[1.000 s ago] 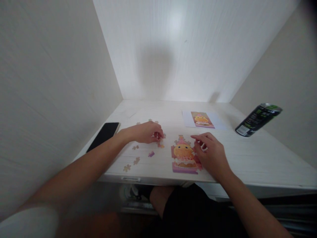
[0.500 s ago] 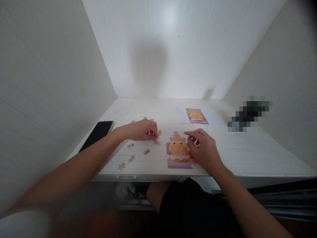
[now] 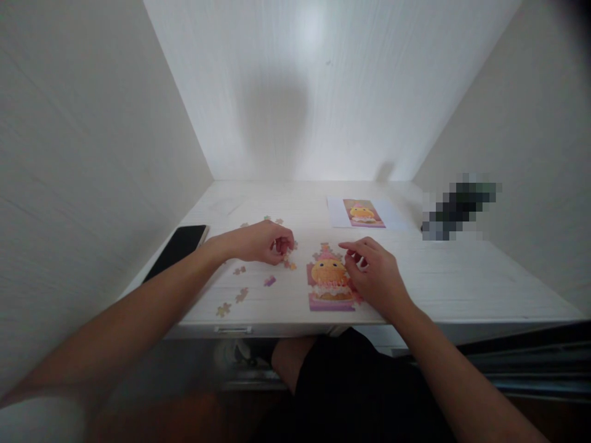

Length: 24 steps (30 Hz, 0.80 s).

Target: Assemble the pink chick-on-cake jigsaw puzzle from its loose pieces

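My left hand (image 3: pixel 258 242), fingers curled on a loose piece (image 3: pixel 287 249), lies left of the puzzle (image 3: pixel 329 280) near the desk's (image 3: pixel 462 289) front edge; my right hand (image 3: pixel 375 277), loosely curled and empty, rests on it.

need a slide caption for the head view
Left hand pinches loose puzzle pieces; right hand rests beside the part-built puzzle.

The part-built puzzle (image 3: pixel 329 284) lay near the front edge of the desk (image 3: pixel 462 277), with loose pieces (image 3: pixel 241 295) scattered to its left. A phone (image 3: pixel 176 244) lay further left by the wall, and a reference sheet (image 3: pixel 362 213) lay behind the puzzle.
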{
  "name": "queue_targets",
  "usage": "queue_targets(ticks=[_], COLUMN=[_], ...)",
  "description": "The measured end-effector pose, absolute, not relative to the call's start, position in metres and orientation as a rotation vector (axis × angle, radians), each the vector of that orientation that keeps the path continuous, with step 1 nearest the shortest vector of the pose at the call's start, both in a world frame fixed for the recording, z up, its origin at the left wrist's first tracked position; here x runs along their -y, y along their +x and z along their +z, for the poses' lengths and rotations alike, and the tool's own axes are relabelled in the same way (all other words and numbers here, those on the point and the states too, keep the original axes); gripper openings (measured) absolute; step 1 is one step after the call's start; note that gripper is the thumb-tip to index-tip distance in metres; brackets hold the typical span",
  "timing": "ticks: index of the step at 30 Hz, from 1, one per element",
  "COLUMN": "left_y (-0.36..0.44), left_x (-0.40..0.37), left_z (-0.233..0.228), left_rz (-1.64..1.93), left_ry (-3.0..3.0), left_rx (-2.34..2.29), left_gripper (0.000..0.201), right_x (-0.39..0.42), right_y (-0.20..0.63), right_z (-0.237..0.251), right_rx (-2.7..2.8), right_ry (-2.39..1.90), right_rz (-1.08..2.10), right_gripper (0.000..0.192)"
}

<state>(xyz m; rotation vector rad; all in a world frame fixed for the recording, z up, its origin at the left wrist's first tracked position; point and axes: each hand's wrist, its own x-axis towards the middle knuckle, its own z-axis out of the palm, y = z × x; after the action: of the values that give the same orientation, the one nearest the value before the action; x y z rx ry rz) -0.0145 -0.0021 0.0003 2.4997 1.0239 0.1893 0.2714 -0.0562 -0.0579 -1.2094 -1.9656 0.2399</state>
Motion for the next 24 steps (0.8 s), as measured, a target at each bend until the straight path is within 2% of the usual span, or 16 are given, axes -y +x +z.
queue_targets(ticks=[8, 16, 24], left_y=[0.006, 0.034, 0.035], left_x=[0.025, 0.047, 0.048], left_z=[0.012, 0.005, 0.0], left_rz=[0.323, 0.295, 0.172], left_ry=[2.494, 2.498, 2.536], left_rx=[-0.807, -0.56, -0.639], left_gripper=[0.009, 0.01, 0.01], right_x=[0.054, 0.072, 0.073], right_y=[0.271, 0.265, 0.267], right_z=[-0.058, -0.038, -0.039], right_rx=[2.001, 2.222, 2.228], right_ry=[-1.181, -0.968, -0.977], right_rz=[0.303, 0.451, 0.483], right_gripper=[0.027, 0.024, 0.026])
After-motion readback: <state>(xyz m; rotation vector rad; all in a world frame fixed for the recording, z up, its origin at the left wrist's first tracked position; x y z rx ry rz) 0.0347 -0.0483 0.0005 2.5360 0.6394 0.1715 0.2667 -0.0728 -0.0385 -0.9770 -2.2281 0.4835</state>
